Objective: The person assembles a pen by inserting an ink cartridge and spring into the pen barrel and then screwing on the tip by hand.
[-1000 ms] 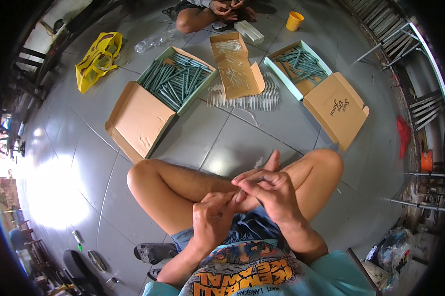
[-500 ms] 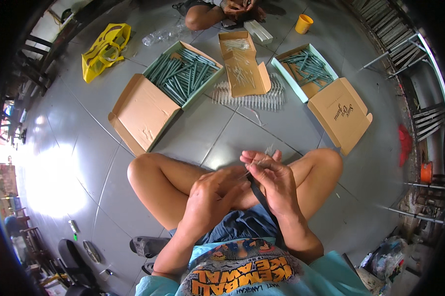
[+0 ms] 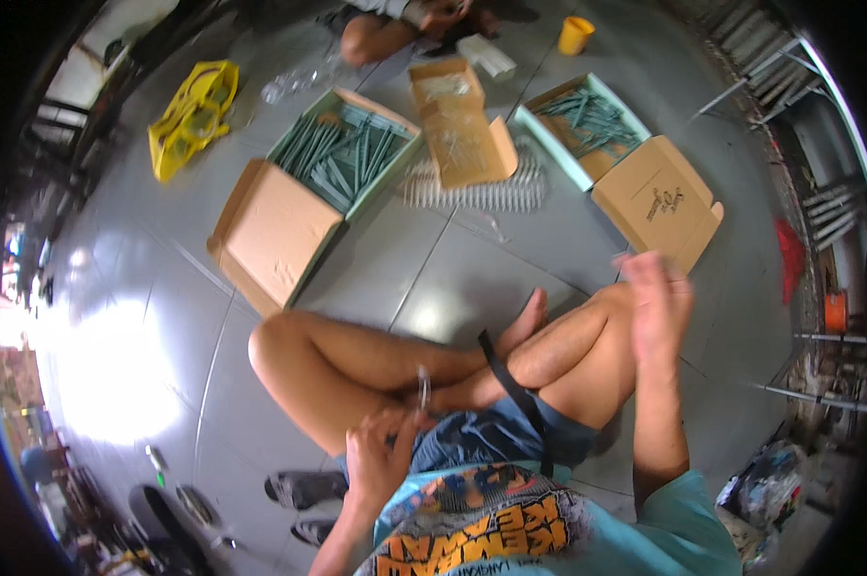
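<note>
Low over my lap, my left hand [image 3: 384, 444] is closed around a small clear plastic piece [image 3: 424, 384], whose tip sticks up past the fingers. Raised above my right knee, my right hand [image 3: 659, 307] has its fingers stretched out and somewhat smeared by motion; nothing shows in it. Beyond it stands a box [image 3: 576, 171] of slim green sticks [image 3: 592, 120]. Another box [image 3: 381, 192], fuller of green sticks [image 3: 333, 154], is at the left. Between them, a brown carton [image 3: 462, 173] holding small clear pieces rests by a row of clear pointed pieces [image 3: 520, 192].
A black strap [image 3: 510, 374] hangs across my lap. A yellow bag [image 3: 189, 120], a clear bottle [image 3: 294, 82] and a yellow cup [image 3: 576, 36] lie farther off. Another person [image 3: 381, 34] sits opposite, beside a white block [image 3: 486, 58]. Sandals [image 3: 304, 488] are behind my left thigh.
My hands have parted: the right swung out to the right, while the left dropped toward my lap with the clear piece. The whole view has shifted slightly.
</note>
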A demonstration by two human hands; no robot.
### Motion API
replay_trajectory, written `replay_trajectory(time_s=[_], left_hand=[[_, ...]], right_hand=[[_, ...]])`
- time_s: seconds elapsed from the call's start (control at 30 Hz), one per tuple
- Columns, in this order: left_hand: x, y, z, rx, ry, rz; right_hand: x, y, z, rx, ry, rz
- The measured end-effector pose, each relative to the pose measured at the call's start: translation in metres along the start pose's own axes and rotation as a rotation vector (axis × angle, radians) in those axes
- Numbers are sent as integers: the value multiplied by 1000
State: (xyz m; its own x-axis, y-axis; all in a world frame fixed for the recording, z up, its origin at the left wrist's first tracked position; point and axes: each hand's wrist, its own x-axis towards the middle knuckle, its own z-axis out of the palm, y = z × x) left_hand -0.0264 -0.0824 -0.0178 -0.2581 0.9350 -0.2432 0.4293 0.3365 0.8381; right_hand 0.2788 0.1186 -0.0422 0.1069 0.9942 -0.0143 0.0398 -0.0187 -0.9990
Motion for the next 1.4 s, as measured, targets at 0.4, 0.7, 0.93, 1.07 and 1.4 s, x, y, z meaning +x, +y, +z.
replay_trajectory(time_s=[0.4, 0.7, 0.93, 1.07, 1.4], left_hand=[[58, 33, 23, 56, 190, 374], [62, 32, 22, -437, 181, 123], [75, 56, 9, -866, -169, -11], [77, 47, 12, -1028, -258, -69], [73, 46, 13, -1195, -371, -95]], right_hand=[[-65, -21, 125, 403, -513, 316], [-73, -29, 127, 2, -313, 20], [-94, -50, 139, -323, -256, -301], [-99, -55, 137, -351, -275, -422], [-75, -71, 98, 82, -597, 20]])
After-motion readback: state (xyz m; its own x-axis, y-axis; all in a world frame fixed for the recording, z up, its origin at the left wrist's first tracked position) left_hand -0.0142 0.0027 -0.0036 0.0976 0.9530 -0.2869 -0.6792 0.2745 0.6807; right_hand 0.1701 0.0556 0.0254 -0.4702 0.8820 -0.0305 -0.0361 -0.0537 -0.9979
